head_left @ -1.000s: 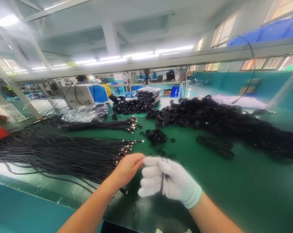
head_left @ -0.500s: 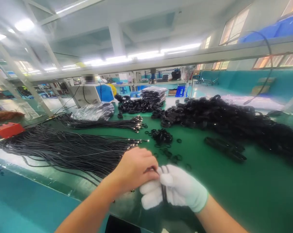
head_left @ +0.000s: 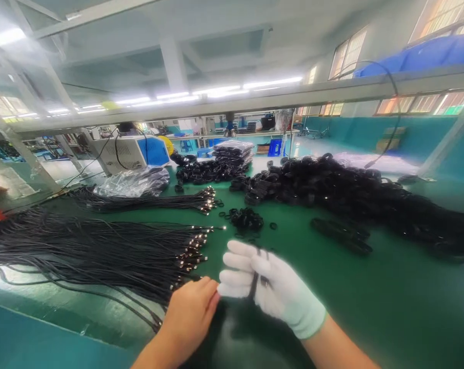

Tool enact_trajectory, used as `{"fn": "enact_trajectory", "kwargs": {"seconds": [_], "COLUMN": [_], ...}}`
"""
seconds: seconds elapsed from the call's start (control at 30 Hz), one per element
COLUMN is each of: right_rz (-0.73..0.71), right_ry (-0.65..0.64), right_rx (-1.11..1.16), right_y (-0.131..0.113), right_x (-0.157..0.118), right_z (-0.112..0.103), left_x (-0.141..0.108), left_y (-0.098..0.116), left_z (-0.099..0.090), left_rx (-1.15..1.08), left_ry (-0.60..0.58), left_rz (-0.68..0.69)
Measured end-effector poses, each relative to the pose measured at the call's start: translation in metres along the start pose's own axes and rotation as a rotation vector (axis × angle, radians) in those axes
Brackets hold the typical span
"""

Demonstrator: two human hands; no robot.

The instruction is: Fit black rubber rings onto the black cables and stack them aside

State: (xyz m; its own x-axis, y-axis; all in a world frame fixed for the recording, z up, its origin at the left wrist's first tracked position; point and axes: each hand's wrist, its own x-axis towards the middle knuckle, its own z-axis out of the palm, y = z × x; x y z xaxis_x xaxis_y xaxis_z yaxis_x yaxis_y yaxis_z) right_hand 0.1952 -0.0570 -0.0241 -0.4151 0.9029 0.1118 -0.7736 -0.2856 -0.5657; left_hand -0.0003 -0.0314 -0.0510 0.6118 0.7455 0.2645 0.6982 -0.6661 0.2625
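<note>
Under strip lights (head_left: 274, 82), the gloved right hand (head_left: 270, 287) has its thumb folded over a black strand (head_left: 254, 285) crossing the palm, while the bare left hand (head_left: 191, 310) meets its fingertips, whether pinching anything I cannot tell. Left of the grip, nearer the bare hand, long black cables (head_left: 101, 243) run sideways, connector ends (head_left: 193, 251) towards it, on a green tabletop (head_left: 362, 302) with teal walls (head_left: 343, 133) beyond.

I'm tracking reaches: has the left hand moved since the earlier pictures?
Yes: against the small ring pile, the left hand has moved lower and slightly left.
</note>
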Motion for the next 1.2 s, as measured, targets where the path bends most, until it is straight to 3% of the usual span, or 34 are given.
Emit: {"fn": "enact_trajectory", "kwargs": {"seconds": [0.1, 0.2, 0.3, 0.43, 0.53, 0.67, 0.8, 0.9, 1.07, 1.2], "right_rz": [-0.037, -0.002, 0.032, -0.028, 0.061, 0.347, 0.476, 0.380, 0.088, -0.038], "right_ry": [0.121, 0.170, 0.172, 0.149, 0.092, -0.142, -0.197, -0.182, -0.031, 0.086], "right_rx": [-0.069, -0.135, -0.166, -0.093, -0.125, -0.027, 0.223, 0.262, 0.105, -0.007], "right_y": [0.004, 0.014, 0.020, 0.019, 0.023, 0.036, 0.043, 0.039, 0.022, 0.015], "right_x": [0.001, 0.001, 0.002, 0.004, 0.002, -0.002, -0.001, 0.001, 0.001, 0.002], "right_z": [-0.002, -0.009, -0.015, -0.019, -0.018, -0.011, 0.001, 0.007, -0.002, -0.011], "left_x": [-0.013, -0.008, 0.001, 0.006, 0.013, 0.035, 0.048, 0.046, 0.030, 0.005], "left_y": [0.027, 0.038, 0.036, 0.031, 0.022, 0.004, -0.007, -0.015, -0.031, -0.006], "left_z": [-0.004, -0.012, -0.020, -0.023, -0.030, -0.047, -0.039, -0.022, -0.005, 0.001], "left_rx": [0.097, 0.147, 0.161, 0.094, 0.042, -0.245, -0.684, -0.716, -0.221, 0.003], "left_ry": [-0.007, -0.004, -0.016, -0.036, 0.015, -0.075, -0.195, -0.192, -0.172, -0.175], "left_rz": [0.088, 0.183, 0.256, 0.292, 0.274, 0.250, 0.098, 0.021, -0.055, -0.037]}}
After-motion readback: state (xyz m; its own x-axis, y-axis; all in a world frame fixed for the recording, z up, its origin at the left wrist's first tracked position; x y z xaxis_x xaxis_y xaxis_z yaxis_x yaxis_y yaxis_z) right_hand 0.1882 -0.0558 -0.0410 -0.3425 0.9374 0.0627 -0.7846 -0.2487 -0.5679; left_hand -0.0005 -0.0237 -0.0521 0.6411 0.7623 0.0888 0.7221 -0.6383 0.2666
